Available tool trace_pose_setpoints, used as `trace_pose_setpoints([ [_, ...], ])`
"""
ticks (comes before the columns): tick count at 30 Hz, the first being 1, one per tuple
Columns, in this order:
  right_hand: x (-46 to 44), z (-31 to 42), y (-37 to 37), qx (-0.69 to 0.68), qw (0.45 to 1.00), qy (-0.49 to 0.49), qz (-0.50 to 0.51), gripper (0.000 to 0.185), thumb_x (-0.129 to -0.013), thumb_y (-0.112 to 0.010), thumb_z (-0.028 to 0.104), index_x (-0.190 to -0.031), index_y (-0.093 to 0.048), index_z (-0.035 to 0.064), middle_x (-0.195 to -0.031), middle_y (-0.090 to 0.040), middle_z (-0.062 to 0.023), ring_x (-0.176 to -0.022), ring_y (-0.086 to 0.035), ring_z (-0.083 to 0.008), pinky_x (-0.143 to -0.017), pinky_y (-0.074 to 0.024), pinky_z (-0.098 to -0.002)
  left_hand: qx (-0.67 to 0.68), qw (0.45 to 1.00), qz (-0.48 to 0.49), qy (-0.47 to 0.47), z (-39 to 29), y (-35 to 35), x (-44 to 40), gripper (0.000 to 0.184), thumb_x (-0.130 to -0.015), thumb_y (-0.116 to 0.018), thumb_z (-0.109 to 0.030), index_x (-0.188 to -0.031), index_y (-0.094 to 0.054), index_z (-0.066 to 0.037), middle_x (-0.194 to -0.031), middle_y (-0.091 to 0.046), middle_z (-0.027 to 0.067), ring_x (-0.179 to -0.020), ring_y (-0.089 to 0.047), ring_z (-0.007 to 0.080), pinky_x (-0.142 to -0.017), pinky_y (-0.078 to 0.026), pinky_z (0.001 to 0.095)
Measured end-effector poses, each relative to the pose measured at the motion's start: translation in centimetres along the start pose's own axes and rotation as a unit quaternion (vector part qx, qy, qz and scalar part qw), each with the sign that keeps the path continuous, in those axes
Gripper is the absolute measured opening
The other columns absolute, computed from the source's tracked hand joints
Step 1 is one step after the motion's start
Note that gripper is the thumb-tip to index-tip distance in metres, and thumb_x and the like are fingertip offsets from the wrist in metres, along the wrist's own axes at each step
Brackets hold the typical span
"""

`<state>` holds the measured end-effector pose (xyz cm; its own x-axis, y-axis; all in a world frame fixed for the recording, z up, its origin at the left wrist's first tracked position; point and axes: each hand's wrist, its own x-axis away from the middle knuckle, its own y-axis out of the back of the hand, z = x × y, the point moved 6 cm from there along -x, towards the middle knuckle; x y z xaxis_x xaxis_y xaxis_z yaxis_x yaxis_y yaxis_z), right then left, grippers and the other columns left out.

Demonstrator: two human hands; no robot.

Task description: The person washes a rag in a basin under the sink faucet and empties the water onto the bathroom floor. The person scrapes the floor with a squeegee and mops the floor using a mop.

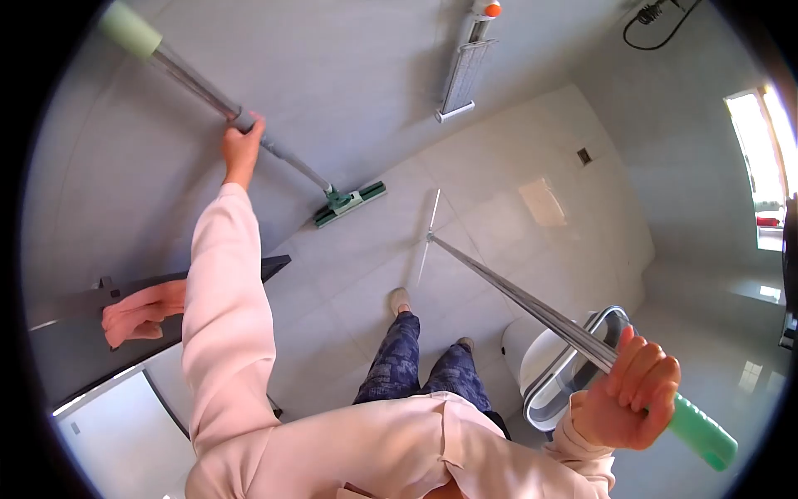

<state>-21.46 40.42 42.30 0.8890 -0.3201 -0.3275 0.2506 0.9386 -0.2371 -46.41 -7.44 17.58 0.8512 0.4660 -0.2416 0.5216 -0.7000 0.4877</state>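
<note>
My left hand [241, 151] is closed around the pole of a mop [287, 160] at a grey collar; my fingers are partly hidden there, so I cannot tell how each one lies. The pole slants from a pale green handle [131, 29] at far left down to a green flat head [352, 205], located at the foot of the grey wall [332, 66].

My right hand [628, 395] is closed at near right on a second pole [532, 303], with the fingers [650, 366] curled around the grip end, just above a green handle [702, 431]. This pole runs far and left to a thin crossbar [431, 218] at the tiled floor [490, 191], right of the mop head.

A pink cloth [141, 314] hangs on a dark panel at left, beside my sleeve. A white device with an orange end [470, 71] is positioned at the far wall. A drain [584, 156] is set in the floor at far right. A white rounded fixture with a grey rim [519, 353] stands at right, near my right hand.
</note>
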Motion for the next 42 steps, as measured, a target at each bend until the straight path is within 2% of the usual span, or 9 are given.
trace_pose_setpoints([
  [5, -0.7, 0.3, -3.8, -0.126, 0.989, -0.054, 0.048, 0.032, -0.087, -0.035, 0.021, -0.057, -0.029, 0.0114, -0.05, -0.027, -0.0014, -0.047, -0.026, -0.0111, -0.089, -0.037, -0.0429, -0.162, 0.98, -0.112, -0.022, 4.7, 0.3, 5.7, 0.052, -0.067, -0.067, -0.03, -0.098, -0.044, 0.004, -0.095, -0.051, 0.0164, -0.089, -0.049, 0.0237, -0.077, -0.039, 0.0347],
  [8, -0.6, -0.1, -4.6, -0.165, 0.982, -0.083, 0.044, 0.032, -0.086, -0.038, 0.022, -0.058, -0.029, 0.0117, -0.05, -0.027, -0.0014, -0.047, -0.027, -0.0116, -0.088, -0.0367, -0.0437, 0.041, 0.976, 0.01, 0.215, 7.6, -3.0, 16.2, 0.055, -0.07, -0.062, -0.034, -0.102, -0.041, 0.006, -0.104, -0.046, 0.0188, -0.097, -0.046, 0.0257, -0.083, -0.037, 0.0382],
  [9, 0.1, 0.1, -4.3, -0.166, 0.982, -0.084, 0.044, 0.032, -0.086, -0.038, 0.022, -0.058, -0.029, 0.0117, -0.05, -0.027, -0.0014, -0.047, -0.027, -0.0116, -0.088, -0.0367, -0.0437, 0.109, 0.922, 0.111, 0.354, 8.8, -5.4, 22.4, 0.059, -0.07, -0.06, -0.039, -0.102, -0.042, 0.008, -0.104, -0.047, 0.0204, -0.097, -0.047, 0.0279, -0.083, -0.038, 0.0405],
  [11, 0.6, -2.1, -6.0, -0.157, 0.977, -0.142, 0.039, 0.034, -0.083, -0.044, 0.026, -0.056, -0.03, 0.0118, -0.05, -0.028, -0.0007, -0.047, -0.029, -0.0118, -0.087, -0.0369, -0.0431, 0.252, 0.558, 0.277, 0.74, 7.2, -8.7, 41.0, 0.069, -0.071, -0.055, -0.049, -0.101, -0.043, 0.012, -0.104, -0.048, 0.0236, -0.097, -0.048, 0.0322, -0.084, -0.039, 0.0451],
  [12, 0.9, -2.2, -6.6, -0.157, 0.976, -0.143, 0.04, 0.034, -0.083, -0.044, 0.026, -0.056, -0.03, 0.0118, -0.05, -0.028, -0.0007, -0.047, -0.029, -0.0118, -0.087, -0.0369, -0.0431, 0.323, 0.444, 0.262, 0.793, 4.8, -9.4, 44.1, 0.074, -0.072, -0.053, -0.054, -0.1, -0.043, 0.013, -0.103, -0.048, 0.0253, -0.097, -0.049, 0.0343, -0.085, -0.04, 0.0474],
  [14, 1.6, -3.4, -8.8, -0.135, 0.971, -0.172, 0.101, 0.035, -0.079, -0.049, 0.028, -0.054, -0.032, 0.0114, -0.05, -0.031, -0.0002, -0.046, -0.03, -0.0117, -0.082, -0.0387, -0.0391, 0.567, 0.38, 0.196, 0.704, -1.9, -10.0, 42.8, 0.071, -0.072, -0.058, -0.049, -0.107, -0.038, 0.01, -0.103, -0.047, 0.023, -0.092, -0.05, 0.0336, -0.085, -0.041, 0.0469],
  [18, 3.2, -7.8, -10.5, -0.15, 0.939, -0.243, 0.194, 0.027, -0.078, -0.052, 0.017, -0.056, -0.039, 0.0088, -0.051, -0.041, -0.003, -0.046, -0.04, -0.0155, -0.071, -0.0407, -0.0303, 0.64, 0.453, -0.04, 0.619, 4.7, -8.7, 40.7, 0.017, -0.079, -0.047, -0.015, -0.065, -0.047, -0.005, -0.056, -0.05, 0.0046, -0.054, -0.051, 0.019, -0.054, -0.044, 0.0309],
  [27, 4.7, -10.7, -10.0, -0.079, 0.937, -0.257, 0.224, 0.033, -0.083, -0.041, 0.014, -0.052, -0.033, 0.0062, -0.05, -0.041, -0.0073, -0.047, -0.041, -0.0173, -0.047, -0.035, -0.0267, 0.529, 0.532, -0.099, 0.654, 14.3, -6.3, 40.0, 0.017, -0.078, -0.046, -0.01, -0.063, -0.039, -0.009, -0.052, -0.041, 0.0047, -0.045, -0.042, 0.0161, -0.044, -0.04, 0.0273],
  [42, -14.3, -9.0, 9.8, 0.002, 0.975, -0.202, 0.093, 0.03, -0.079, -0.034, 0.012, -0.05, -0.025, 0.0105, -0.045, -0.028, -0.0025, -0.043, -0.028, -0.0127, -0.044, -0.0264, -0.0255, 0.464, 0.46, -0.031, 0.756, -0.6, -33.0, 43.7, 0.015, -0.081, -0.044, -0.015, -0.094, -0.039, -0.01, -0.078, -0.046, 0.0102, -0.065, -0.05, 0.0219, -0.056, -0.049, 0.0379],
])
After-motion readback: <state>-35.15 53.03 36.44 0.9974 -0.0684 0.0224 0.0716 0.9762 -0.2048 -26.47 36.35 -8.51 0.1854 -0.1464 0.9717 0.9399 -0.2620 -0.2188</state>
